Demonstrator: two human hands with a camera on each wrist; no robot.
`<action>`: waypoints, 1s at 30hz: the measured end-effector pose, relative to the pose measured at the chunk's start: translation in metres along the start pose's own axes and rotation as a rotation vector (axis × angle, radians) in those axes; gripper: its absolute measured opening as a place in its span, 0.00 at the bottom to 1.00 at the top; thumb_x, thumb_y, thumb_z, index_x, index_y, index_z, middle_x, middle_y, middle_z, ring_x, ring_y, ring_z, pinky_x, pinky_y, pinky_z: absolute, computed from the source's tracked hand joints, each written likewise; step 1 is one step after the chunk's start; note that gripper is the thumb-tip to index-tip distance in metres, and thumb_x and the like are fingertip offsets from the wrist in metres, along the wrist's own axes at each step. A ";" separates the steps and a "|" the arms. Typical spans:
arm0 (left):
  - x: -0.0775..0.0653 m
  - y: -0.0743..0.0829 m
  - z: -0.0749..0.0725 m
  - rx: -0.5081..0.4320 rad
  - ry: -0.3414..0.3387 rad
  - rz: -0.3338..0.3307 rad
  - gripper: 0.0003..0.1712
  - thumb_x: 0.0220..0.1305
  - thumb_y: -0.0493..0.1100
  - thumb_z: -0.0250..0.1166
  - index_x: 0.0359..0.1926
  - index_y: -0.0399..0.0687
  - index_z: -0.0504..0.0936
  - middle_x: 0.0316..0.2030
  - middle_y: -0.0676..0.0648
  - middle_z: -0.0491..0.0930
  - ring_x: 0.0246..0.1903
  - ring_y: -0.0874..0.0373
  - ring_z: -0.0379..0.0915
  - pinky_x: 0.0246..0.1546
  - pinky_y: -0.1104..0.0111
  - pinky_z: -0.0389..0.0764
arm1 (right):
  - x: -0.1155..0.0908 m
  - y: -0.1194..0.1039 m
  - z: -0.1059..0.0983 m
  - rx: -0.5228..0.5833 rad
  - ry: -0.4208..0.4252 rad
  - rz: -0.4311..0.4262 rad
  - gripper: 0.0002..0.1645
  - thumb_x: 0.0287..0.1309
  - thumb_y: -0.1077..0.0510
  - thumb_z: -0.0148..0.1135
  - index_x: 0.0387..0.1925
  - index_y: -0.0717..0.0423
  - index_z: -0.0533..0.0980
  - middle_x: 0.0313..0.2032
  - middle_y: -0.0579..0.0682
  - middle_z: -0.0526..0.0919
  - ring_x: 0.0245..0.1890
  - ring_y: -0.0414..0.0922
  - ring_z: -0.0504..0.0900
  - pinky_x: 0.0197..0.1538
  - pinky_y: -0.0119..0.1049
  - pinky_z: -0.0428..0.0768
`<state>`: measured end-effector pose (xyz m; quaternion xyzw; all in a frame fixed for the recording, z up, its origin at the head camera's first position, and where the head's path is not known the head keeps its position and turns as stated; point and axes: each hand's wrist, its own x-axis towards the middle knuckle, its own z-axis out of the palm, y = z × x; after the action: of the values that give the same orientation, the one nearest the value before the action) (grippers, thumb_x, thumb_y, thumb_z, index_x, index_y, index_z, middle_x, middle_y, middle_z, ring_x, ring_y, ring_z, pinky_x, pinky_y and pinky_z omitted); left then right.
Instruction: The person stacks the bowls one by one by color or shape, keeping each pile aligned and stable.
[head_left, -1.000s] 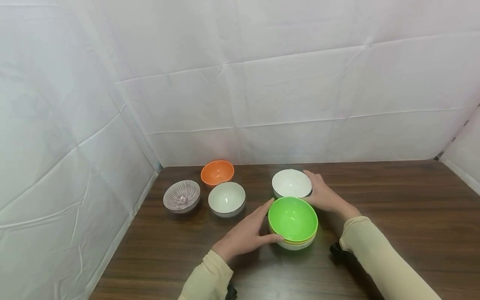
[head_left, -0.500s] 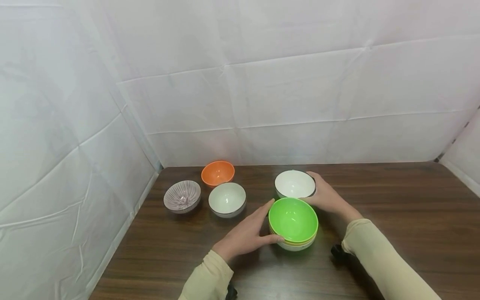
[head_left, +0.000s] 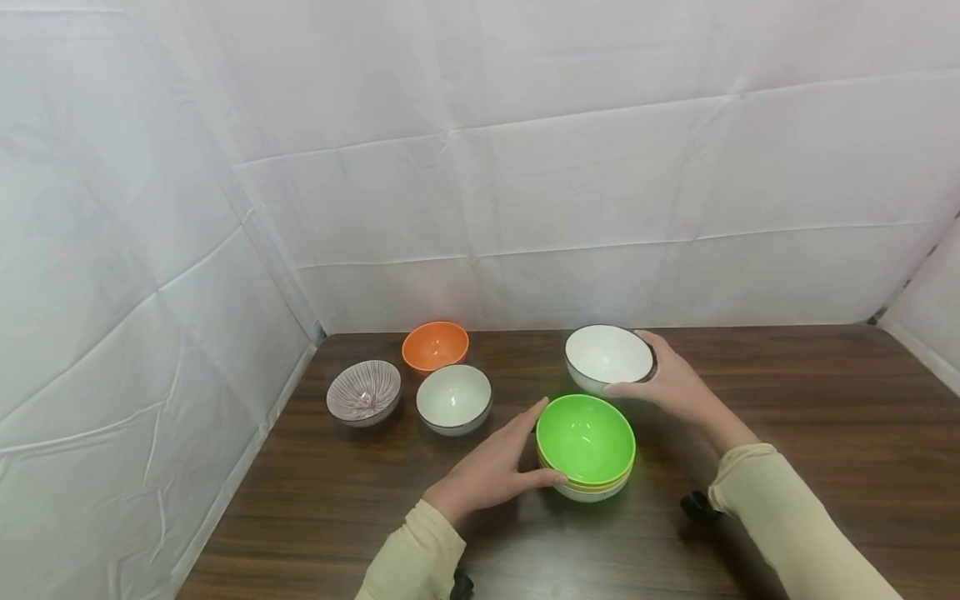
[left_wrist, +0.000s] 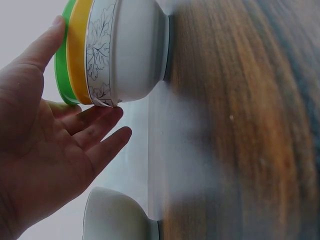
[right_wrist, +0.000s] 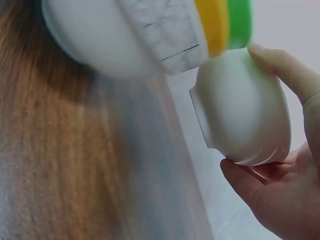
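Observation:
A bright green bowl (head_left: 585,437) tops a nested stack, with a yellow bowl (left_wrist: 79,52) under it and a white leaf-patterned bowl (left_wrist: 137,55) at the bottom, standing on the table. My left hand (head_left: 501,467) holds the stack's left side, thumb at the front and fingers behind. Behind the stack, my right hand (head_left: 675,387) grips a white bowl with a dark rim (head_left: 609,357) by its right side. In the right wrist view this white bowl (right_wrist: 242,110) hangs clear of the tabletop, thumb and fingers on opposite sides.
To the left stand an orange bowl (head_left: 435,347), a pale bowl with a dark rim (head_left: 454,400) and a purple-striped bowl (head_left: 364,393). White cloth walls (head_left: 570,167) enclose the back and sides of the dark wooden table (head_left: 810,417).
My right hand has raised the white bowl and moved it right, away from the green stack. The left hand and the stack have stayed in place.

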<state>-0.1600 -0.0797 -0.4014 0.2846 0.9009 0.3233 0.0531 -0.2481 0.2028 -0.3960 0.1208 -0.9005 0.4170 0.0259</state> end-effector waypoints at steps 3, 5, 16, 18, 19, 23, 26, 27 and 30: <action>0.000 0.000 0.000 -0.001 -0.002 -0.001 0.55 0.56 0.64 0.64 0.75 0.48 0.46 0.72 0.45 0.57 0.69 0.54 0.54 0.66 0.52 0.67 | -0.004 -0.006 -0.008 0.007 0.017 -0.002 0.66 0.38 0.37 0.75 0.71 0.62 0.51 0.64 0.69 0.64 0.61 0.63 0.64 0.60 0.68 0.65; 0.000 0.000 0.000 -0.001 -0.004 -0.002 0.55 0.56 0.64 0.64 0.75 0.48 0.46 0.72 0.44 0.57 0.69 0.54 0.54 0.66 0.52 0.67 | -0.007 -0.010 -0.013 0.012 0.027 -0.003 0.66 0.38 0.38 0.75 0.71 0.61 0.52 0.64 0.69 0.64 0.61 0.63 0.64 0.60 0.68 0.65; 0.000 0.000 0.000 -0.007 -0.002 0.005 0.55 0.56 0.64 0.64 0.75 0.47 0.47 0.72 0.45 0.57 0.69 0.54 0.54 0.66 0.53 0.67 | -0.023 -0.034 -0.030 0.019 0.042 -0.035 0.65 0.39 0.41 0.76 0.72 0.60 0.51 0.66 0.71 0.61 0.62 0.64 0.62 0.61 0.69 0.62; 0.000 -0.001 0.000 -0.010 -0.001 0.008 0.55 0.56 0.64 0.64 0.75 0.47 0.47 0.72 0.45 0.57 0.69 0.54 0.54 0.66 0.53 0.66 | -0.027 -0.037 -0.031 0.022 0.039 -0.045 0.65 0.40 0.41 0.76 0.72 0.59 0.51 0.66 0.70 0.62 0.62 0.64 0.63 0.61 0.68 0.63; 0.000 -0.001 0.000 -0.011 -0.001 0.009 0.55 0.56 0.64 0.64 0.75 0.47 0.47 0.72 0.45 0.57 0.69 0.54 0.53 0.66 0.53 0.66 | -0.028 -0.039 -0.031 0.024 0.038 -0.052 0.64 0.40 0.42 0.76 0.72 0.59 0.51 0.65 0.70 0.62 0.61 0.63 0.64 0.60 0.68 0.64; 0.000 0.000 0.000 -0.009 0.001 0.009 0.55 0.56 0.64 0.64 0.75 0.46 0.47 0.72 0.44 0.57 0.69 0.54 0.54 0.66 0.53 0.67 | -0.032 -0.042 -0.030 0.040 0.035 -0.097 0.62 0.40 0.45 0.77 0.72 0.57 0.53 0.64 0.68 0.64 0.59 0.61 0.67 0.59 0.65 0.66; 0.000 -0.001 0.000 -0.003 0.003 0.008 0.55 0.56 0.64 0.64 0.75 0.46 0.47 0.72 0.44 0.58 0.68 0.54 0.54 0.66 0.52 0.67 | -0.035 -0.044 -0.029 0.045 0.032 -0.118 0.62 0.39 0.46 0.77 0.72 0.55 0.53 0.64 0.67 0.64 0.57 0.60 0.68 0.58 0.64 0.68; 0.000 -0.001 0.000 -0.002 0.003 0.008 0.55 0.56 0.64 0.64 0.75 0.46 0.47 0.72 0.44 0.58 0.68 0.53 0.54 0.66 0.52 0.67 | -0.037 -0.045 -0.029 0.050 0.027 -0.121 0.62 0.39 0.46 0.78 0.72 0.54 0.53 0.63 0.67 0.65 0.57 0.59 0.69 0.58 0.63 0.68; 0.001 -0.001 0.000 -0.002 0.002 0.010 0.55 0.56 0.64 0.63 0.75 0.46 0.47 0.72 0.44 0.58 0.68 0.54 0.54 0.66 0.53 0.67 | -0.041 -0.048 -0.028 0.065 0.012 -0.126 0.62 0.38 0.46 0.78 0.72 0.54 0.54 0.62 0.66 0.67 0.56 0.58 0.70 0.57 0.62 0.69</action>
<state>-0.1608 -0.0798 -0.4023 0.2886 0.8993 0.3246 0.0510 -0.1988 0.2025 -0.3478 0.1757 -0.8769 0.4443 0.0536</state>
